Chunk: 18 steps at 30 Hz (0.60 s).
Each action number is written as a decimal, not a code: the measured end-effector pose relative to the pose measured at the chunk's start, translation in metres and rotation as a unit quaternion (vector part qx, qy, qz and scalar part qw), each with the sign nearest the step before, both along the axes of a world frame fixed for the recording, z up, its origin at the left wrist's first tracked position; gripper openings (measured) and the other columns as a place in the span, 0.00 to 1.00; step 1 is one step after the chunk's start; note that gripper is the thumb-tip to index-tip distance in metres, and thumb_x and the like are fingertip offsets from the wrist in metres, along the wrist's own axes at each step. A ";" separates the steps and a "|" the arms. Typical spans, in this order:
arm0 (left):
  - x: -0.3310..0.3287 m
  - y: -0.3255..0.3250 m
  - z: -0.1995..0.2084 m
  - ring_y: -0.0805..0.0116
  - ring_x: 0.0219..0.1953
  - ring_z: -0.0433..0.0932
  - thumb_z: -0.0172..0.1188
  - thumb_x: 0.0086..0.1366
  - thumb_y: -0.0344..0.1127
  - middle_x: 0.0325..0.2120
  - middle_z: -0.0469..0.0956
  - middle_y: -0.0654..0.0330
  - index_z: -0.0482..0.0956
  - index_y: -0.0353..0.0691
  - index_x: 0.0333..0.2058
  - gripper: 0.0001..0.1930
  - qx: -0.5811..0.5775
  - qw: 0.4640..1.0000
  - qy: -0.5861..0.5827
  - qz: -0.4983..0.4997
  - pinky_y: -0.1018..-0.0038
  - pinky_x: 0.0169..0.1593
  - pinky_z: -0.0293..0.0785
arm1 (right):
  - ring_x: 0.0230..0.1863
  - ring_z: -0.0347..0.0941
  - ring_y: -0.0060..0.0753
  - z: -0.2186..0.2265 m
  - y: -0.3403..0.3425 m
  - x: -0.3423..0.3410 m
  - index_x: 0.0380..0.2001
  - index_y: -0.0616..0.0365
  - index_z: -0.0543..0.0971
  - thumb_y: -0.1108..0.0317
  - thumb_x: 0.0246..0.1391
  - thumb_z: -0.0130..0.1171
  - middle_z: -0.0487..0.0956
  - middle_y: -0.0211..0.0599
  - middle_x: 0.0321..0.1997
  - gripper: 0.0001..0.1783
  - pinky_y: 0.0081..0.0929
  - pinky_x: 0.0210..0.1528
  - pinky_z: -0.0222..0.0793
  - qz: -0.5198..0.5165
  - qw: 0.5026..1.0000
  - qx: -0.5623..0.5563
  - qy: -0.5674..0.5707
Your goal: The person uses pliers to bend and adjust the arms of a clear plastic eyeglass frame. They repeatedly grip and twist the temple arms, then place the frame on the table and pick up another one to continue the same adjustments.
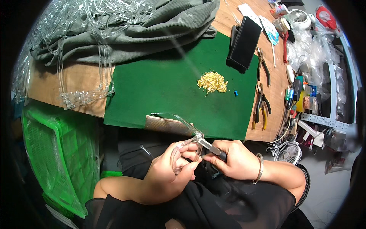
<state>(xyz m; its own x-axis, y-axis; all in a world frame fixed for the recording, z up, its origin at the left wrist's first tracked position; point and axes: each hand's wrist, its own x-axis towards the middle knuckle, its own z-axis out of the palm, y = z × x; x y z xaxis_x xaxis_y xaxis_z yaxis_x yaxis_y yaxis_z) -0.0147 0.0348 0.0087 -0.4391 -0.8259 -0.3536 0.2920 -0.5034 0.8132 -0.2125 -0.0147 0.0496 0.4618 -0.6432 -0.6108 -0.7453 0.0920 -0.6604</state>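
Note:
In front of my body, my left hand is closed around a clear plastic eyeglass frame. One thin temple arm of it stretches away over the near edge of the green mat. My right hand grips a pliers-like tool with a silvery metal bar and a dark handle end. The tool's tip meets the frame's corner by the hinge; its jaws are too small to make out. A heap of small gold-coloured metal bits lies on the mat, with a tiny blue piece beside it.
Many clear eyeglass frames pile on grey cloth at far left. A green crate stands left. On the right lie a black phone, two pliers, cables and a small white fan.

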 end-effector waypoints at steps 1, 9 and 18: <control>0.002 0.000 0.003 0.79 0.31 0.74 0.52 0.60 0.21 0.36 0.73 0.58 0.57 0.26 0.54 0.24 0.026 1.000 0.014 -0.002 0.83 0.35 0.74 | 0.19 0.72 0.49 0.003 -0.003 0.001 0.19 0.63 0.72 0.58 0.53 0.59 0.73 0.49 0.16 0.19 0.36 0.22 0.66 0.009 1.000 0.020 0.002; 0.009 -0.013 0.011 0.73 0.34 0.74 0.50 0.59 0.18 0.42 0.68 0.50 0.57 0.29 0.52 0.22 0.071 0.992 0.099 0.013 0.79 0.37 0.76 | 0.31 0.67 0.25 0.000 -0.014 -0.009 0.38 0.61 0.72 0.54 0.59 0.52 0.72 0.35 0.28 0.19 0.25 0.35 0.65 -0.011 0.960 0.231 -0.156; 0.010 -0.008 0.005 0.78 0.36 0.72 0.49 0.61 0.20 0.43 0.68 0.52 0.57 0.28 0.55 0.23 0.059 0.993 0.106 -0.006 0.83 0.37 0.74 | 0.31 0.71 0.34 0.001 -0.015 -0.007 0.38 0.63 0.72 0.54 0.58 0.53 0.74 0.41 0.28 0.19 0.30 0.36 0.67 0.008 0.979 0.164 -0.119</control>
